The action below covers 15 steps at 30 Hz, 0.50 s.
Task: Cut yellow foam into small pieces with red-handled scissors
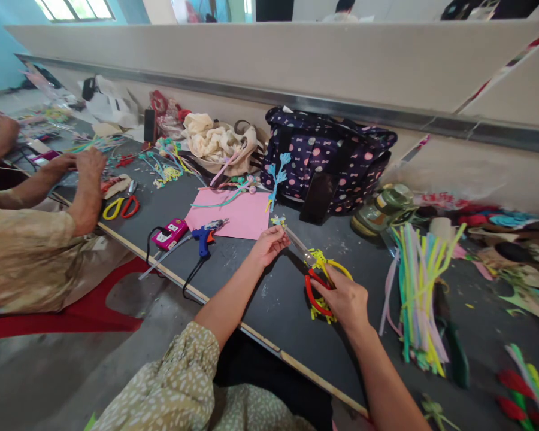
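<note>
Head view, listed near to far. Lower centre of the frame: one patterned sleeve (175, 374), ours, at the near edge of a dark table (269, 305). Right of centre: our right hand (348, 296), closed around the handles of red-and-yellow scissors (309, 258), blades pointing to the upper left. Beneath them: a cluster of yellow pieces (317, 312) on the table. Centre: our left hand (273, 245), fingertips pinched together at a small blue-and-yellow piece (278, 221), near the scissor tips; the exact contact we cannot tell. Right of the frame: one bundle of pastel fuzzy stems (420, 293), upright to slightly tilted. Left of centre: one blue glue gun (203, 240), beside a magenta box (169, 234). Left edge: a person in a tan garment (27, 257), on a red chair (94, 308), hands (90, 164) over the table; what they grip we cannot tell. Beyond our left hand: a pink sheet (236, 215), with one blue stem flower (277, 176) at its right edge. Upper centre: one dark patterned bag (332, 143), a black phone-like slab (318, 197) against its front, a greenish jar (383, 206) to its right, and cream cloth (213, 140) to its left.
</note>
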### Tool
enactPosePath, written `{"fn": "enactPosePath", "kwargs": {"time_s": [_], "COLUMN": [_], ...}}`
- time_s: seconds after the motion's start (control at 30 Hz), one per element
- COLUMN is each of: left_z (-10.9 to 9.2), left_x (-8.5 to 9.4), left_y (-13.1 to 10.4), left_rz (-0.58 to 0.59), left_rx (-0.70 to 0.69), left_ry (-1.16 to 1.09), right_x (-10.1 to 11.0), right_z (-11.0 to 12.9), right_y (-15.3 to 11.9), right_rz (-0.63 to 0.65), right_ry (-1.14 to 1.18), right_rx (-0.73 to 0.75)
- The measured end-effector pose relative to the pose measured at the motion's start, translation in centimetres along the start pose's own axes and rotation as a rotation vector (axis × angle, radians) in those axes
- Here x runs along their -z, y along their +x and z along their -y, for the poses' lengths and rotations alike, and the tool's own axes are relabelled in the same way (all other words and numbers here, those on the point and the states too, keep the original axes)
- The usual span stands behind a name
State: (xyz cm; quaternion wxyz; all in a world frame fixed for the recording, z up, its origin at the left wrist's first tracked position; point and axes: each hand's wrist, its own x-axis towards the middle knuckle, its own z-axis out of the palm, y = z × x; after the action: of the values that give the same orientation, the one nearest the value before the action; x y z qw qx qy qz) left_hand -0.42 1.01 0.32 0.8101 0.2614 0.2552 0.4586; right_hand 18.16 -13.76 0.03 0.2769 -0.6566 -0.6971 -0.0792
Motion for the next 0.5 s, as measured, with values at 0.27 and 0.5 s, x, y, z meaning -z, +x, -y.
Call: {"fn": "enactPosePath", "kwargs": {"time_s": [0.27,0.5], "left_z": [0.12,0.07], "left_x": [0.27,0.13], "left_y": [0.15,0.07], "left_rz": [0.009,-0.022], "left_rx": [-0.011,-0.001], "left_ry": [-0.009,-0.008], "right_x": [0.12,-0.28], "right_z": [0.25,0.25], "right_y": [0.20,0.23], "right_rz": [0.006,0.037], "right_ry": [-0.044,-0.019], "right_rx": [0.011,0.014]}}
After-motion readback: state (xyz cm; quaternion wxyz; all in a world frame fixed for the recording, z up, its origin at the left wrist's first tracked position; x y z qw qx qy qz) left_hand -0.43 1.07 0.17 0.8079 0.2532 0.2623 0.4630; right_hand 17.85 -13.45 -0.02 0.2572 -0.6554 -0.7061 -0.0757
